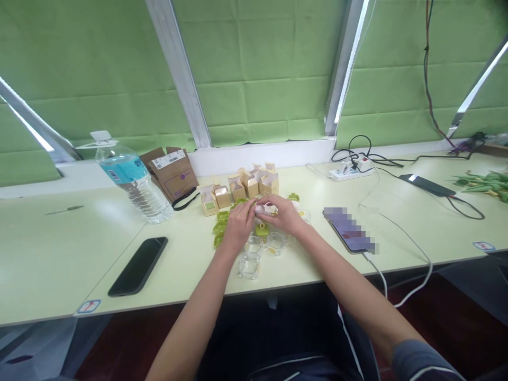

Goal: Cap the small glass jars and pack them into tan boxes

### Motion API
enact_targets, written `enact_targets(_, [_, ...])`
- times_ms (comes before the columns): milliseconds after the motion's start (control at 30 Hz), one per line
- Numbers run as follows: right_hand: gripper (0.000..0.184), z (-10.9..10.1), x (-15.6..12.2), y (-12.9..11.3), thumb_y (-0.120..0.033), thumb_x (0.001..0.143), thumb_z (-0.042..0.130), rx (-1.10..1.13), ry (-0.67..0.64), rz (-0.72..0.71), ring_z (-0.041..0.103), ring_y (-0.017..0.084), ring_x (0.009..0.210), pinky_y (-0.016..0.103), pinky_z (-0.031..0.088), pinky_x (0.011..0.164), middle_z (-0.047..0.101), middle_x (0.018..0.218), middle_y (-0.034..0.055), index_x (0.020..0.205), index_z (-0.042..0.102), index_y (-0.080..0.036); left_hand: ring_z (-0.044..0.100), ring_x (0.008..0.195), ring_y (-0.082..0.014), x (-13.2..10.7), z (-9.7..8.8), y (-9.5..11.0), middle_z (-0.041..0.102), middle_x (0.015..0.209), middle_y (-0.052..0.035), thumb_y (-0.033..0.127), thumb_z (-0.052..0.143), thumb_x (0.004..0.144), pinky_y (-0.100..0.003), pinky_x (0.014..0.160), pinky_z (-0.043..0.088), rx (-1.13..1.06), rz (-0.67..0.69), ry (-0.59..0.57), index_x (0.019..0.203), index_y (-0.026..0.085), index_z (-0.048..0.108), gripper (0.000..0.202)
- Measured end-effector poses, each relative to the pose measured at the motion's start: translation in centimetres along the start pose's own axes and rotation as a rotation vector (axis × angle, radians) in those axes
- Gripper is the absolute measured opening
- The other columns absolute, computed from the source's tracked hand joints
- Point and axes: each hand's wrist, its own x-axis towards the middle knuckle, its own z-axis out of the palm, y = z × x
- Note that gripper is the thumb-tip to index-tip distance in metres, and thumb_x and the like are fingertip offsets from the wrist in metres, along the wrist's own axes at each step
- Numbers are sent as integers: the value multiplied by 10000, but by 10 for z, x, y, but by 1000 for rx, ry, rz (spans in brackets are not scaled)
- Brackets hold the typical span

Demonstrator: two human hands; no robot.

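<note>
My left hand (238,225) and my right hand (283,212) meet over the middle of the table. The fingers of both are closed around a small pale, pinkish-white piece (260,209), partly hidden by the fingertips; its kind is unclear. Just below them lies a green piece with a small ring on top (262,230). Several small green cup-like pieces (219,227) line up beside my left hand. Clear plastic cups (250,264) stand nearer the table's front edge, with another clear cup (275,242) under my right wrist.
Several small open cardboard boxes (237,188) stand behind my hands. To the left are a large water bottle (137,182), a brown carton (172,172) and a black phone (138,266). A charging phone (349,230), power strip (351,170) and cables occupy the right.
</note>
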Motion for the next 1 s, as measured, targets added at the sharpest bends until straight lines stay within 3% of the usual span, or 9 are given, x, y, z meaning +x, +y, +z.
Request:
enact_targets(233, [188, 1, 1, -3, -319, 904, 672, -38, -2, -25, 685, 213, 1000, 364, 576, 897, 718, 1086, 73, 1073, 697, -242, 683, 1078, -225, -1, 3, -2, 730, 1187, -89, 305, 416, 1042, -401, 962, 529, -30, -14, 23, 1257, 213, 634, 320])
enact_targets(500, [267, 3, -1, 0, -265, 848, 716, -60, -2, -21, 689, 209, 927, 350, 597, 819, 703, 1035, 69, 1114, 746, -256, 688, 1035, -217, -2, 5, -4, 734, 1147, -85, 282, 420, 1036, -368, 932, 536, -52, -43, 19, 1209, 209, 643, 291])
enact_targets(667, [333, 2, -3, 6, -314, 879, 708, -38, 6, -51, 692, 214, 964, 361, 595, 845, 719, 1063, 76, 1208, 724, -265, 698, 1009, -212, 0, 0, 1, 749, 1105, -60, 332, 436, 1032, -356, 919, 540, -147, -144, 26, 1163, 223, 667, 288])
enact_targets(800, [379, -1, -2, 6, -374, 894, 700, -43, 1, 15, 706, 220, 1000, 371, 586, 902, 748, 1106, 65, 1257, 691, -263, 694, 1031, -217, 3, -3, 4, 744, 1132, -62, 313, 409, 1027, -375, 925, 535, -244, -215, 53, 1161, 214, 672, 311])
enact_targets(1000, [370, -3, -1, 0, -444, 883, 717, 16, 58, 79, 728, 209, 930, 355, 601, 863, 768, 1063, 57, 1194, 714, -244, 666, 1100, -225, 1, -8, 8, 706, 1226, -71, 219, 513, 936, -398, 978, 527, -314, -197, -23, 1259, 217, 626, 342])
